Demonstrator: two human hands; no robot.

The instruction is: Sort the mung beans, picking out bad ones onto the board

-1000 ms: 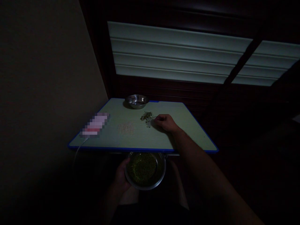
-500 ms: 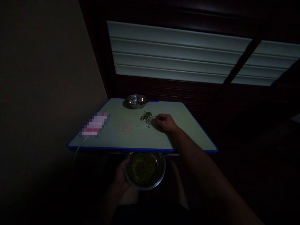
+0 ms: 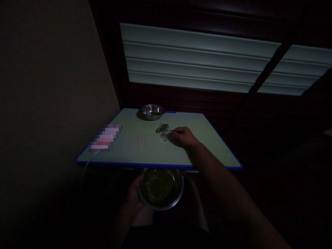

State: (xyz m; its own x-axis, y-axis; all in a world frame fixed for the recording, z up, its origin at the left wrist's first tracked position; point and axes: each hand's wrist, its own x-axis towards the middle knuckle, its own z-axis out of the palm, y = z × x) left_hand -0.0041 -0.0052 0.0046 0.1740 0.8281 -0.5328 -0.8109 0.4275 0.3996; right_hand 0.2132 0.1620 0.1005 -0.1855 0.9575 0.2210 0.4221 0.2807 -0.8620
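Note:
Below the table's near edge, my left hand (image 3: 135,195) is closed on the rim of a metal bowl (image 3: 178,196) holding many small green grains that look like mung beans (image 3: 158,185). Over the tabletop, my right hand (image 3: 183,136) pinches a small translucent spoon-shaped thing (image 3: 164,136); the dim light blurs its exact form. Its tip touches the table beside a small pile of dark green grains (image 3: 162,128), with a few loose ones just nearer to me. Left of that lies a patch of pale grains (image 3: 139,141), perhaps rice.
A second metal bowl (image 3: 151,112) stands at the back of the pale, blue-edged table (image 3: 204,152). At the left edge lies a pixelated flat object (image 3: 105,137) with a white cable (image 3: 85,169). A wall rises on the left, dark slatted panels behind.
My right hand has barely moved; the translucent thing's tip has shifted slightly down, nearer the loose grains. The left hand and its bowl stay in place.

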